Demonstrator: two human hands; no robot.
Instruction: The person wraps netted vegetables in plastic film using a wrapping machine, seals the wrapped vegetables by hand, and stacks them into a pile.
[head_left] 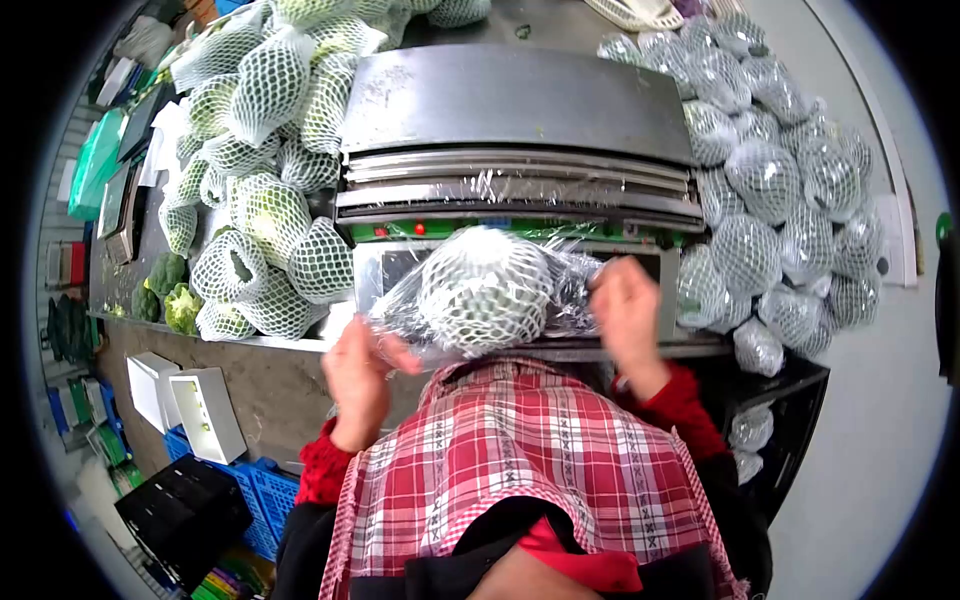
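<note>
A round vegetable in a white foam net [484,292] sits in front of me at the near edge of the wrapping machine [520,105]. Clear plastic film [572,290] lies around it and spreads out on both sides. My left hand [358,378] is at the film's left edge, its fingers closed on it and slightly blurred. On the other side, my right hand [628,312] pinches the film's right end. The net hides most of the vegetable, so its kind is unclear.
Netted vegetables [268,215] are heaped on the left, with bare broccoli [168,272] beside them. Film-wrapped netted ones [765,180] pile up on the right. Below left are white boxes [207,415], a blue crate [268,505] and a black crate [185,520].
</note>
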